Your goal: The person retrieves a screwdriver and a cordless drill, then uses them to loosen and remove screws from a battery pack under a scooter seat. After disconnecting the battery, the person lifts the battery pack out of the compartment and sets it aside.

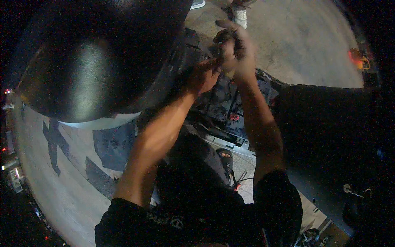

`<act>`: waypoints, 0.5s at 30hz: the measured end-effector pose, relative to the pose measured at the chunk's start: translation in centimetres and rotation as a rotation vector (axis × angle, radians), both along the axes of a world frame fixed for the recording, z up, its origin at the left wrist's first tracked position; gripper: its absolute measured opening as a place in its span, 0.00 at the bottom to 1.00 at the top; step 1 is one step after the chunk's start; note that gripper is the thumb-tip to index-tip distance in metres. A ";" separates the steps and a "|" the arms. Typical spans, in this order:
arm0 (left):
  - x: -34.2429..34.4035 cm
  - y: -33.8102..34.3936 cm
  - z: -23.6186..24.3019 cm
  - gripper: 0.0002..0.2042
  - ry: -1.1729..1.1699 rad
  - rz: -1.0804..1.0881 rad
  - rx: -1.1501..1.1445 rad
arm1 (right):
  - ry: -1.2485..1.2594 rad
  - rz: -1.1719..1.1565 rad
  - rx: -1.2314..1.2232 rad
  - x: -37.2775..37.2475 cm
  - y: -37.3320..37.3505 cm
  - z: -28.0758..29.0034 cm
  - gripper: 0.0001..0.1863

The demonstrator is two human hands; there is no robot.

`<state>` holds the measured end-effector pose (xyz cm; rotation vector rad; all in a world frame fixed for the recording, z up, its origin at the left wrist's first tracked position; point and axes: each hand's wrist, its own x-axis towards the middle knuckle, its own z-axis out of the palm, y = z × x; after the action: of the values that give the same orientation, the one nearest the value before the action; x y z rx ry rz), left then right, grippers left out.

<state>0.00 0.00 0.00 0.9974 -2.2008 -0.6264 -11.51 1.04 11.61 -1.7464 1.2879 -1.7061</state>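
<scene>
My left hand (pixel 205 74) is closed at the edge of a large glossy black panel (pixel 88 70), holding something too small to make out. My right hand (pixel 236 49) is just above and right of it, blurred, its fingers curled around a small dark item I cannot identify. Both hands are over a dirty dark floor piece (pixel 255 103) with a small red part (pixel 234 117) on it and a metal edge strip (pixel 226 140) along its near side.
A white shoe (pixel 239 16) of another person stands beyond my hands. A large dark body panel (pixel 325 131) fills the right. Below are my sandalled foot (pixel 226 160) and some cables (pixel 240 179). Pale pavement (pixel 45 156) lies left, with small lights at the far rim.
</scene>
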 end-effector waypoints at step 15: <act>-0.3 2.9 -4.7 0.08 0.245 -0.029 -0.090 | 0.019 -0.121 0.095 0.7 3.0 -2.4 0.10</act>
<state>-0.33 2.91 -4.69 0.7993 -2.0121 -0.6218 -10.82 4.05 9.23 -1.6658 1.4851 -1.6662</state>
